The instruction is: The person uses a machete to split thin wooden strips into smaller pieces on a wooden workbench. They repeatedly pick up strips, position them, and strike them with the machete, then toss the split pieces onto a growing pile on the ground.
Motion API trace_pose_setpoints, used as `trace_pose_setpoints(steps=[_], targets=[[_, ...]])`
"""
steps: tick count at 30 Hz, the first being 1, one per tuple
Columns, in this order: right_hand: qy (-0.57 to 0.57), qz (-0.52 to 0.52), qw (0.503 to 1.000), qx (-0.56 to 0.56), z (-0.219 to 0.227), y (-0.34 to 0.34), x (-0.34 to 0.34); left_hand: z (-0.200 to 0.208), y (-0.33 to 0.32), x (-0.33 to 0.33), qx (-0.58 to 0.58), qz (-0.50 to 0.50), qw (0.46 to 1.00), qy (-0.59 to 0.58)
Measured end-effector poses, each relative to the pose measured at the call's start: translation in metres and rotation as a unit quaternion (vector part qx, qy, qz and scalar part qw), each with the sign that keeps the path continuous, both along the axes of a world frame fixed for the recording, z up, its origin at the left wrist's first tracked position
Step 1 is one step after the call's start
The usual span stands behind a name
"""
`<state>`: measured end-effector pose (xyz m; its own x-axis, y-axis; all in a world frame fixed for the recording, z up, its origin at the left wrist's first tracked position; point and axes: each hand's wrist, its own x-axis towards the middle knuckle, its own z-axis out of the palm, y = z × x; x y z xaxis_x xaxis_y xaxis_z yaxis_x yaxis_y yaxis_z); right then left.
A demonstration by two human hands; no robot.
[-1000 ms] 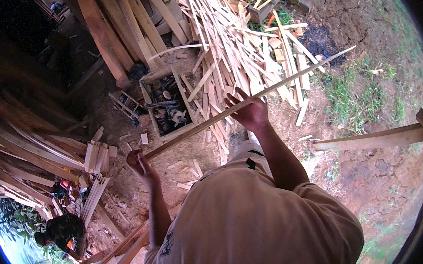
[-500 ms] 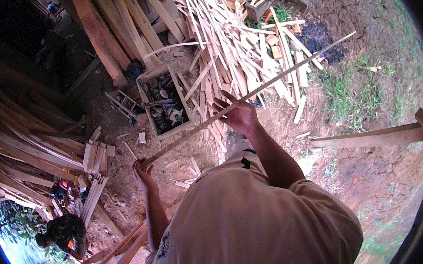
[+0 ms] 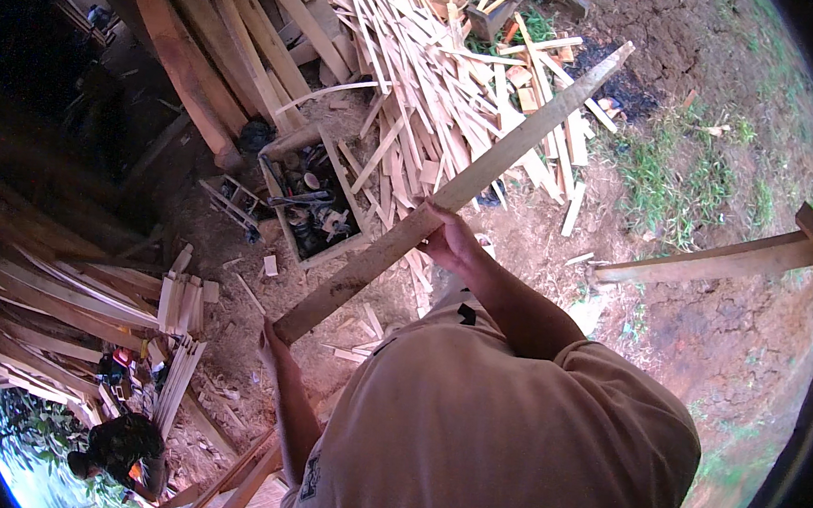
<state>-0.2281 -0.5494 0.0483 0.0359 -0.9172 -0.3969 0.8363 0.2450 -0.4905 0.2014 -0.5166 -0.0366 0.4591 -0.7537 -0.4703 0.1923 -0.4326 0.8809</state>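
Clock read from picture center. Right hand (image 3: 455,244), just off center: grip holding board (image 3: 464,188) at its lower edge, roughly mid-length; thumb shows on the face, other fingers partly tucked behind. Left hand (image 3: 277,354), between 7 and 8 o'clock: grip holding the board's near end, most fingers hidden by wood and angle.

Board's back face is out of view; it covers part of the slat pile (image 3: 411,73) at 12. Shirt (image 3: 508,415) blocks 5 to 6. Crate (image 3: 335,250) at 10 holds dark jumbled items, hard to tell apart. Far 10 to 11 is deep shadow. Lens rim cuts off the planks (image 3: 52,274) at 9. Other person (image 3: 124,447) near 8, small, hands unclear.

Board: long, straight, flat, gray-brown, broad face to camera; darker mottling toward near end, paler far end. Held aslant, near end at 7-8, far end at 1-2.

Edges: crate corner shows just beside board's upper edge. Most room at 2: brown earth with grass (image 3: 679,185). Beam (image 3: 711,266) juts in at 3, well apart from board.
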Motion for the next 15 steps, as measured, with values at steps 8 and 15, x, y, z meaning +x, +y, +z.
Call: trace_pose_setpoints(steps=[8,15], targets=[[0.017,0.019,0.998,0.051,-0.018,0.001,0.017,-0.026,0.022,0.031,0.102,-0.02,0.994,0.016],[0.069,0.025,0.997,0.032,-0.03,-0.006,0.034,-0.063,0.048,0.047,0.086,0.035,0.995,0.041]])
